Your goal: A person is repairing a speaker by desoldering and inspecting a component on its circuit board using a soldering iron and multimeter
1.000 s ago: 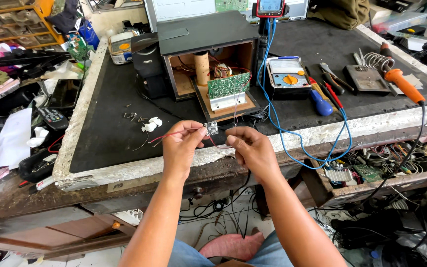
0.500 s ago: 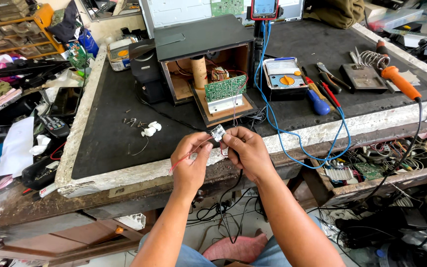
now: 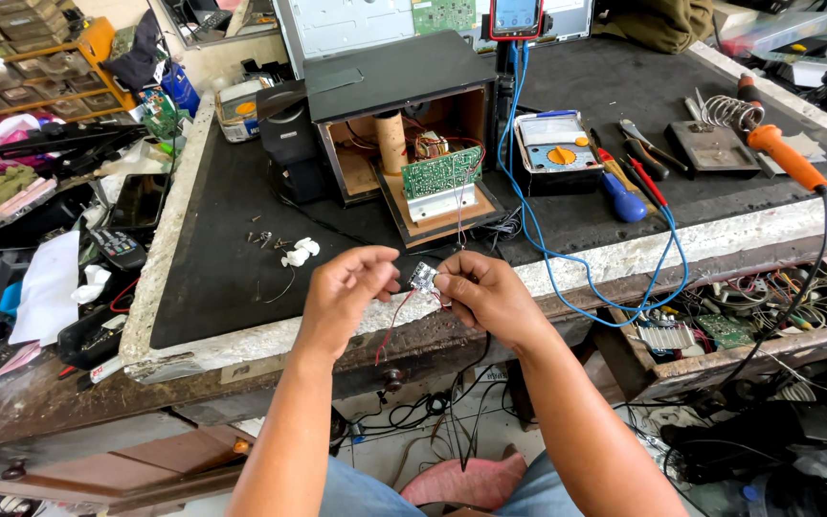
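Note:
My right hand [image 3: 482, 293] pinches a small circuit module [image 3: 423, 277] with thin red and black wires [image 3: 392, 321] hanging from it. My left hand [image 3: 345, 290] is closed just to its left, fingertips pinching at the wires. Both hands hover over the front edge of the black-topped workbench [image 3: 222, 278]. Behind them stands an open wooden speaker box [image 3: 399, 110] with a green circuit board [image 3: 442, 171] tilted out on its removed back panel.
A multimeter [image 3: 556, 153] with blue leads, screwdrivers [image 3: 624, 182], and an orange-handled soldering iron [image 3: 785, 153] on its stand lie to the right. Loose screws [image 3: 265, 237] and a white scrap [image 3: 300, 252] sit left. Cluttered trays and a wire-filled drawer [image 3: 720, 330] flank the bench.
Both hands have shifted slightly toward me and lower with the module; the left fingers have closed in on the wires beside the right hand.

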